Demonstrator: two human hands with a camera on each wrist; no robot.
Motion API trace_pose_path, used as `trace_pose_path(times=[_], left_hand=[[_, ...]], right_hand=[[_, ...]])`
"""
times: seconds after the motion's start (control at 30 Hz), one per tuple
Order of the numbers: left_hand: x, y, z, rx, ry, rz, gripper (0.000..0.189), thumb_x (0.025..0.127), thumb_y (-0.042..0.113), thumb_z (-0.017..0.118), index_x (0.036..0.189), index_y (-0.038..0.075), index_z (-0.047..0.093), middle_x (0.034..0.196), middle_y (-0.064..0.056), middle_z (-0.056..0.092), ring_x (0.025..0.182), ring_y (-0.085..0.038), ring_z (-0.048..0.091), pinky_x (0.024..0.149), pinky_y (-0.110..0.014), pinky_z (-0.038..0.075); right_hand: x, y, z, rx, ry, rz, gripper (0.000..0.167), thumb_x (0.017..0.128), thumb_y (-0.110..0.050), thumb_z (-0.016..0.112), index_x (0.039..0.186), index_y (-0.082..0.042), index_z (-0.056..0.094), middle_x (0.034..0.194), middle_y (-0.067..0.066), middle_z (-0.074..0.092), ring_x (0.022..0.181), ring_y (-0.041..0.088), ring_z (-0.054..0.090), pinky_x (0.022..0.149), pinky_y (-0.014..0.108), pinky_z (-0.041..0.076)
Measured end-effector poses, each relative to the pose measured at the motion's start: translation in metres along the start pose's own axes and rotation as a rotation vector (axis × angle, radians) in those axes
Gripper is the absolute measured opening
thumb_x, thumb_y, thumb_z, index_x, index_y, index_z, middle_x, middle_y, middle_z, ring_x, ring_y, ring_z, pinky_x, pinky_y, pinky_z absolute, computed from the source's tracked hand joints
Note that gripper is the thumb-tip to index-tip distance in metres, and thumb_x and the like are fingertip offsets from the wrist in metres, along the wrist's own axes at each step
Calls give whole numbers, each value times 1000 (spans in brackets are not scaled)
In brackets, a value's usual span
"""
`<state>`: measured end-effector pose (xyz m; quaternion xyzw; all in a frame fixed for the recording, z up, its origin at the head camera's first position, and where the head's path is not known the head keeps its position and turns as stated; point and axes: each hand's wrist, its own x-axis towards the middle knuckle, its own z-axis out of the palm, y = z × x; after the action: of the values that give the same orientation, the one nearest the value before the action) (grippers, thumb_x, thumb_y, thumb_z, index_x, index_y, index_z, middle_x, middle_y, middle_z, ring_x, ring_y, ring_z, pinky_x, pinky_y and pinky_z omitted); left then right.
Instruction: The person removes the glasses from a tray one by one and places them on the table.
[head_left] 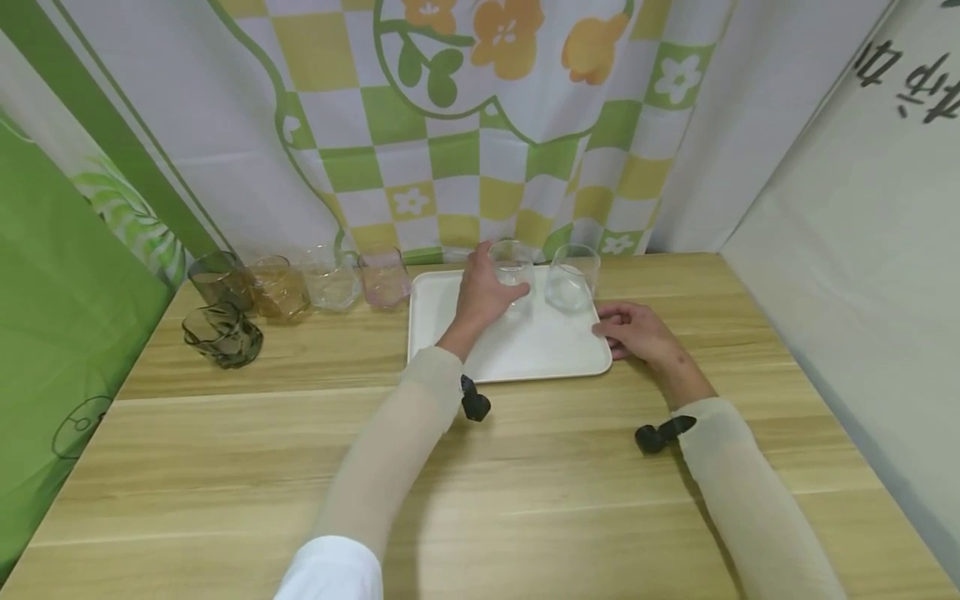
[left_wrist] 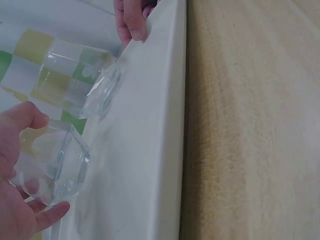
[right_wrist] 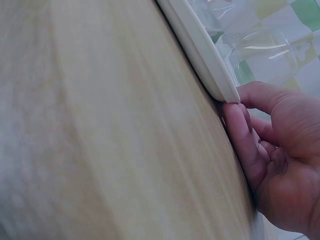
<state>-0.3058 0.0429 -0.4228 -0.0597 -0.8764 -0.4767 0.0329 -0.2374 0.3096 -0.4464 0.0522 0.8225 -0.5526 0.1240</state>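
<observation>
A white rectangular tray (head_left: pixel 525 354) lies on the wooden table. My left hand (head_left: pixel 483 292) grips a clear drinking glass (left_wrist: pixel 70 162) with a faceted base, thumb on one side and fingers on the other. That glass stands over the back of the tray; whether its base touches the tray I cannot tell. To its right, a second clear glass (head_left: pixel 572 279) stands upright on the tray near the back right corner. My right hand (head_left: pixel 633 333) pinches the tray's right edge, thumb on top and fingers beneath, as the right wrist view shows.
Left of the tray stands a row of glasses: a pinkish one (head_left: pixel 384 279), a clear one (head_left: pixel 332 287), an amber one (head_left: pixel 279 292) and a dark grey one (head_left: pixel 221 279). A dark wavy glass (head_left: pixel 222 337) sits before them. A checked curtain (head_left: pixel 465 167) hangs behind the table.
</observation>
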Motion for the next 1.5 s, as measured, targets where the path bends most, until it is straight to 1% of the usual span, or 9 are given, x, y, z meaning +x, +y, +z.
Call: trace_pose_path(times=[0.2, 0.43, 0.57, 0.7, 0.8, 0.97, 1.2, 1.37, 1.5], left_hand=[[-6, 4, -13, -17, 7, 24, 94, 81, 30, 87, 155, 9, 33, 152, -15, 43, 132, -35, 50, 107, -44, 43], [-15, 0, -34, -24, -5, 92, 93, 79, 32, 86, 153, 6, 36, 149, -18, 46, 130, -36, 51, 105, -47, 44], [-23, -6, -53, -4, -23, 121, 91, 79, 34, 85, 152, 8, 36, 145, -19, 49, 126, -36, 54, 101, -49, 46], [-33, -13, -77, 14, -21, 145, 89, 80, 34, 84, 151, 8, 36, 139, -19, 54, 120, -37, 56, 96, -52, 48], [-39, -18, -97, 42, -13, 134, 91, 80, 36, 84, 152, 9, 35, 138, -19, 55, 118, -38, 57, 93, -53, 49], [-50, -31, -127, 82, -6, 95, 97, 79, 38, 84, 154, 7, 32, 147, -21, 47, 124, -40, 54, 97, -56, 47], [-63, -53, -159, 29, 17, 80, 90, 77, 31, 85, 152, 13, 39, 139, -17, 53, 113, -35, 58, 89, -54, 50], [-72, -67, -180, 74, 26, 33, 94, 78, 29, 81, 155, 3, 33, 141, -22, 49, 118, -38, 54, 94, -57, 48], [-81, -77, -196, 104, -2, -1, 98, 83, 32, 80, 157, -1, 25, 144, -27, 45, 121, -42, 52, 96, -59, 46]], right_hand=[[1, 0, -1, 1, -12, -7, 49, 100, -12, 67, 142, 8, 49, 103, 11, 58, 78, 13, 62, 69, 29, 60], [2, 2, 0, 4, -6, -13, 47, 100, -10, 66, 141, 8, 50, 102, 11, 58, 77, 13, 63, 68, 29, 60], [3, 3, 0, 7, -9, -16, 47, 100, -10, 66, 140, 9, 50, 101, 10, 58, 77, 12, 63, 67, 29, 60], [3, 2, 0, -7, -9, -12, 46, 101, -11, 66, 140, 8, 51, 101, 11, 58, 78, 13, 62, 68, 29, 60], [3, 2, 0, -12, -4, -12, 46, 101, -11, 65, 140, 8, 51, 101, 11, 58, 78, 13, 62, 68, 28, 60], [4, 3, -1, -7, -7, -14, 45, 101, -11, 66, 138, 9, 51, 99, 11, 57, 77, 13, 61, 67, 28, 60], [2, 3, -1, -15, -5, -12, 44, 101, -11, 66, 138, 8, 52, 100, 11, 58, 78, 13, 62, 68, 29, 60], [2, 2, -1, -12, -6, -9, 46, 101, -12, 66, 139, 8, 52, 101, 12, 58, 79, 14, 62, 69, 28, 60], [3, 0, -1, -10, -6, -3, 48, 100, -13, 67, 140, 7, 51, 102, 12, 57, 79, 14, 62, 69, 28, 59]])
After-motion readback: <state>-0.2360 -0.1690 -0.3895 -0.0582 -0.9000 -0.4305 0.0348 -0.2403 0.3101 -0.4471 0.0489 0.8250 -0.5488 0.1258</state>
